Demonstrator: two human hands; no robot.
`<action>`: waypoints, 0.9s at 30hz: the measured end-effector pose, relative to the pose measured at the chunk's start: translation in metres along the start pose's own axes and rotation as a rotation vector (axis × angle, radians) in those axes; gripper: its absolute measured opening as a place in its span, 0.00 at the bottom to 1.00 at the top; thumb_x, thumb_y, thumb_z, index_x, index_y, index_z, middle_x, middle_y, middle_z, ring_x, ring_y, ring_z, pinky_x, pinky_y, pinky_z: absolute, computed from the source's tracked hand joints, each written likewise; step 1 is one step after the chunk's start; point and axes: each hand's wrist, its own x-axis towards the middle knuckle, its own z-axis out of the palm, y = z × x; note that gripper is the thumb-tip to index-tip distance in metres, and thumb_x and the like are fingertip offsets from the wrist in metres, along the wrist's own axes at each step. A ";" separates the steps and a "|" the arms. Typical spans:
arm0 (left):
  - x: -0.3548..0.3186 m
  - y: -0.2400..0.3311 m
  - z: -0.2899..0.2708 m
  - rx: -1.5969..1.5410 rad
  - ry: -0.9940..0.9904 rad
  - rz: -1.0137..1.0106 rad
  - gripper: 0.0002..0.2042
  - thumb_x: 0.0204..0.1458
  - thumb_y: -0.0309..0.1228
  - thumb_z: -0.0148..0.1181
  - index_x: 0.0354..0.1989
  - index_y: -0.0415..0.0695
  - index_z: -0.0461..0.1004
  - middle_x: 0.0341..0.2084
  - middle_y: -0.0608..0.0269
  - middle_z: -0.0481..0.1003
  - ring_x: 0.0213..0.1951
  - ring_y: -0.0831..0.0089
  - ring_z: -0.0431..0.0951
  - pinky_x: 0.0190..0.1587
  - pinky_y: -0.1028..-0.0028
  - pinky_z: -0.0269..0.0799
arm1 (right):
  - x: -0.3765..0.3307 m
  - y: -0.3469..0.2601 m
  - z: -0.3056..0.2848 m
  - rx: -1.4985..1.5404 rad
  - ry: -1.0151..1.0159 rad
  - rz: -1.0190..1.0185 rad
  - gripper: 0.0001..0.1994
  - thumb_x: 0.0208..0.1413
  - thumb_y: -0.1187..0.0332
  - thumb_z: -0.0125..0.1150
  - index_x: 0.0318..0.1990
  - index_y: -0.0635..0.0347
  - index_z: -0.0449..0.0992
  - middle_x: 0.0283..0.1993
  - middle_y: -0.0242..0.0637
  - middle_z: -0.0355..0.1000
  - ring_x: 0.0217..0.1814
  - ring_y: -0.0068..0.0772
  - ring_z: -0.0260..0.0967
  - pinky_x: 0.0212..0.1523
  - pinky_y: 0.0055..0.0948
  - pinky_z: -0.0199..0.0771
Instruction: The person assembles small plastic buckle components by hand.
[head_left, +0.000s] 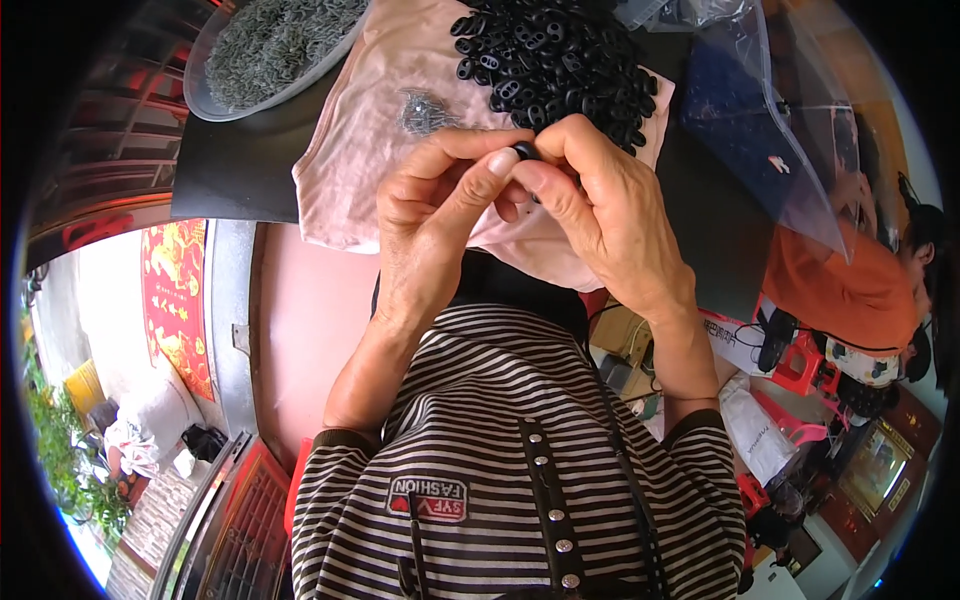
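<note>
Over the near part of a pink cloth (340, 190), my two hands meet at a small black plastic piece (525, 150), which looks like a cord lock. My left hand (430, 200) pinches it between thumb and forefinger. My right hand (610, 205) grips it from the other side, its fingers hiding most of the shape. Just beyond is a large heap of black oval cord locks (550, 60), several showing two holes. To the left of the heap lies a little pile of thin grey metal springs (425, 112).
A clear plastic bowl (195, 85) full of grey springs stands at the far left of the dark table (240, 165). Clear plastic sheeting (770, 120) hangs over the right side. Another person in an orange top (840, 290) is at the right, near a red stool (800, 365).
</note>
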 end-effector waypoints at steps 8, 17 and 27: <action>-0.003 0.022 -0.008 0.085 -0.130 -0.139 0.09 0.53 0.24 0.57 0.41 0.36 0.74 0.31 0.63 0.75 0.31 0.80 0.74 0.36 0.81 0.72 | -0.006 -0.003 -0.011 0.021 -0.080 -0.032 0.05 0.55 0.72 0.54 0.32 0.64 0.67 0.27 0.40 0.68 0.26 0.40 0.68 0.26 0.31 0.67; -0.007 0.025 -0.004 -0.053 -0.178 -0.176 0.06 0.50 0.23 0.60 0.36 0.36 0.75 0.28 0.62 0.76 0.26 0.82 0.73 0.27 0.84 0.69 | -0.016 0.001 0.005 0.416 0.029 -0.163 0.04 0.53 0.76 0.56 0.28 0.64 0.68 0.23 0.32 0.65 0.20 0.23 0.62 0.21 0.22 0.62; -0.005 0.007 0.028 -0.119 0.030 -0.065 0.07 0.53 0.25 0.57 0.38 0.35 0.74 0.27 0.63 0.75 0.26 0.83 0.72 0.29 0.83 0.67 | -0.018 0.003 0.015 0.146 0.329 -0.128 0.04 0.52 0.76 0.56 0.28 0.64 0.69 0.20 0.31 0.65 0.18 0.19 0.59 0.18 0.20 0.61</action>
